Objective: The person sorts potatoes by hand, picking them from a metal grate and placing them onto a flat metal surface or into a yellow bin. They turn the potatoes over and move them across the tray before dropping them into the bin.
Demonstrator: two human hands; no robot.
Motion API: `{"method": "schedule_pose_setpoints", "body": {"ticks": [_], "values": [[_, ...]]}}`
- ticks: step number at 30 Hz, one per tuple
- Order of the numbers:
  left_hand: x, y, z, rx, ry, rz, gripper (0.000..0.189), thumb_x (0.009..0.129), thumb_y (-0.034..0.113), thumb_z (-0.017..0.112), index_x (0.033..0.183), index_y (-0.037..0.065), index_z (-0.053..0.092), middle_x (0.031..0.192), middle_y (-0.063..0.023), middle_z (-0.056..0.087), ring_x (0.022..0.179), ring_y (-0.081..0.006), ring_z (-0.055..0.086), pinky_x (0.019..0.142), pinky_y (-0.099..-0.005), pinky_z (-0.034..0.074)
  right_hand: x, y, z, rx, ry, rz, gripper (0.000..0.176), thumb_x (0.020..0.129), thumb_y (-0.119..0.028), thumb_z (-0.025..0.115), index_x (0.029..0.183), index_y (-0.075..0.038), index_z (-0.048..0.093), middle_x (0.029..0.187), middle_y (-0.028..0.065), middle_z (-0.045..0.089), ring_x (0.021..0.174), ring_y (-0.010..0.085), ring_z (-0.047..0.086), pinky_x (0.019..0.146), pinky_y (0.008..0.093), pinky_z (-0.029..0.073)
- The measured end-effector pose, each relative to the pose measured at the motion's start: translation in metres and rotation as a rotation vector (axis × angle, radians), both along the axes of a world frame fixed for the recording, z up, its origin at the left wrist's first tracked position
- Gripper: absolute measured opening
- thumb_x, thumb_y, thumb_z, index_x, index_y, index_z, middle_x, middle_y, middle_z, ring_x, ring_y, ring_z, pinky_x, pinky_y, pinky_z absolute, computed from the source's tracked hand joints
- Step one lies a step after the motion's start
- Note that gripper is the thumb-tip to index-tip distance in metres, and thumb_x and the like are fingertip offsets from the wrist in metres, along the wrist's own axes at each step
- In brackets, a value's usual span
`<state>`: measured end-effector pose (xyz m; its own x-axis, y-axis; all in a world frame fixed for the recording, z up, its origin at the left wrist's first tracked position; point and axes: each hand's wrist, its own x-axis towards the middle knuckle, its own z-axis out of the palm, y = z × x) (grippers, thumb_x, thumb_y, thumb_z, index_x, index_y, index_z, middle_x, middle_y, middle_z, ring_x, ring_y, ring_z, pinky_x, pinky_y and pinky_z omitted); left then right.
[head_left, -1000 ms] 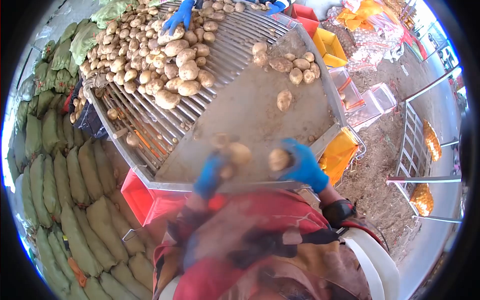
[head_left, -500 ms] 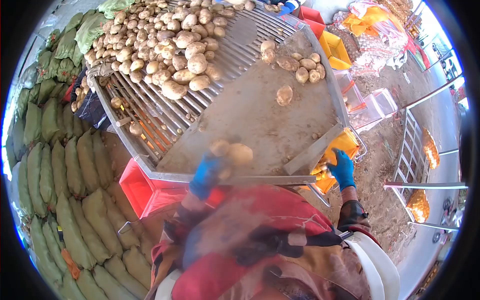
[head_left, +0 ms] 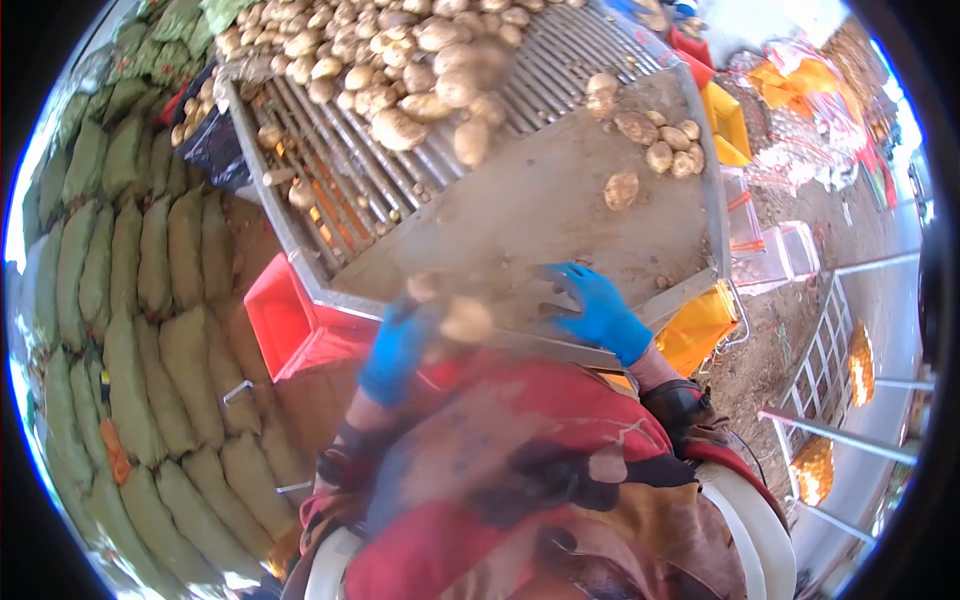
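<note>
My left hand (head_left: 395, 352), in a blue glove, is at the front edge of the metal sorting table (head_left: 520, 245). Its fingers curl against a few blurred potatoes; one pale potato (head_left: 467, 319) shows most plainly, and part of the grip is hidden. My right hand (head_left: 598, 312), gloved in blue too, hovers over the table's front with its fingers spread and nothing in them. Beyond it, a single potato (head_left: 621, 189) lies on the flat plate, near a small group of potatoes (head_left: 660, 157) at the right rim.
A large potato heap (head_left: 400, 75) covers the slatted part of the table. A red crate (head_left: 285, 315) is below the left corner, a yellow crate (head_left: 700, 325) below the right. Stacked green sacks (head_left: 140, 370) line the left side. A metal rack (head_left: 810, 350) stands at right.
My right hand has come from the yellow crate leftward over the table, its fingers now spread. My left hand stays at the front edge with the potatoes. The camera view has shifted.
</note>
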<state>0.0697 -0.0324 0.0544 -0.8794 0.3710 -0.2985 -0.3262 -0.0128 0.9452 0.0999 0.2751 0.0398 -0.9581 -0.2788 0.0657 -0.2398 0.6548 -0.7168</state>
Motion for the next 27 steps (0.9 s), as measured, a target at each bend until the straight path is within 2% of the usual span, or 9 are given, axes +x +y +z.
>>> {"method": "schedule_pose_setpoints", "body": {"ticks": [4,7,9,14,15,17,19,24,27], "values": [[0.033,-0.054,0.014,0.122,-0.086,0.258,0.028,0.096,0.016,0.051,0.119,0.001,0.058,0.099,-0.0035,0.062,0.081,-0.0113,0.059,0.068,-0.0248,0.048,0.01,0.02,-0.017,-0.056,-0.175,-0.099,0.057,0.076,-0.023,0.074,0.127,-0.008,0.053,0.112,0.0139,0.059,0.092,0.0266,0.061,0.078,0.0369,0.051],[0.058,-0.062,-0.002,0.011,-0.196,0.4,0.03,0.098,0.017,0.048,0.122,0.0,0.056,0.093,-0.0038,0.063,0.078,-0.0115,0.06,0.067,-0.0216,0.047,0.009,0.031,-0.028,0.065,0.008,-0.093,0.055,0.077,-0.027,0.072,0.126,-0.009,0.054,0.112,0.0146,0.061,0.101,0.0339,0.06,0.081,0.0413,0.051],[0.075,-0.078,-0.045,-0.354,0.143,0.157,0.031,0.095,0.015,0.052,0.121,-0.001,0.055,0.095,-0.0068,0.064,0.078,-0.0141,0.062,0.067,-0.0241,0.049,0.007,0.035,-0.036,-0.019,-0.061,-0.121,0.053,0.077,-0.027,0.072,0.123,-0.009,0.056,0.112,0.0151,0.06,0.101,0.0345,0.06,0.082,0.0415,0.051],[0.086,-0.057,-0.118,-0.257,0.039,0.083,0.04,0.087,0.023,0.064,0.119,-0.001,0.057,0.095,-0.0136,0.068,0.078,-0.0191,0.065,0.067,-0.0314,0.05,-0.019,0.07,-0.045,0.171,0.08,-0.24,0.053,0.076,-0.031,0.073,0.12,-0.008,0.056,0.116,0.0159,0.057,0.102,0.0355,0.059,0.084,0.0427,0.051],[0.084,-0.059,-0.119,-0.383,0.328,-0.023,0.04,0.086,0.023,0.064,0.117,-0.001,0.057,0.092,-0.0136,0.068,0.075,-0.0192,0.064,0.066,-0.0317,0.05,-0.031,0.083,-0.054,0.205,0.155,-0.308,0.055,0.075,-0.033,0.073,0.12,-0.008,0.055,0.116,0.0163,0.057,0.102,0.0361,0.059,0.084,0.0434,0.05],[0.08,-0.045,-0.09,-0.513,0.455,-0.077,0.042,0.089,0.031,0.059,0.113,-0.003,0.06,0.078,-0.0099,0.068,0.063,-0.0179,0.063,0.062,-0.0311,0.049,-0.059,0.107,-0.067,0.294,0.223,-0.498,0.059,0.074,-0.036,0.074,0.122,-0.009,0.053,0.116,0.0174,0.056,0.102,0.037,0.059,0.084,0.0448,0.05],[0.076,-0.048,-0.078,-0.415,0.132,0.003,0.034,0.081,0.012,0.063,0.113,0.0,0.06,0.091,-0.0138,0.067,0.077,-0.0241,0.064,0.068,-0.0331,0.051,-0.086,0.129,-0.077,0.399,0.202,-0.752,0.063,0.072,-0.038,0.074,0.124,-0.01,0.051,0.115,0.0185,0.056,0.101,0.0378,0.059,0.083,0.0462,0.05],[0.051,-0.032,-0.039,-0.313,0.193,0.117,0.039,0.094,0.03,0.049,0.11,-0.004,0.061,0.064,-0.0089,0.062,0.054,-0.0133,0.057,0.052,-0.0248,0.043,-0.134,0.13,-0.076,0.44,-0.028,-0.682,0.066,0.07,-0.039,0.075,0.125,-0.011,0.051,0.117,0.0199,0.055,0.102,0.039,0.058,0.082,0.0471,0.051],[0.029,-0.015,-0.033,-0.308,0.238,0.198,0.032,0.093,0.023,0.053,0.111,-0.003,0.061,0.062,-0.0054,0.058,0.052,-0.0103,0.052,0.049,-0.0228,0.041,-0.147,0.109,-0.058,0.452,-0.081,-0.58,0.061,0.069,-0.035,0.074,0.122,-0.011,0.054,0.115,0.0176,0.057,0.101,0.0367,0.06,0.081,0.0456,0.051]]}}
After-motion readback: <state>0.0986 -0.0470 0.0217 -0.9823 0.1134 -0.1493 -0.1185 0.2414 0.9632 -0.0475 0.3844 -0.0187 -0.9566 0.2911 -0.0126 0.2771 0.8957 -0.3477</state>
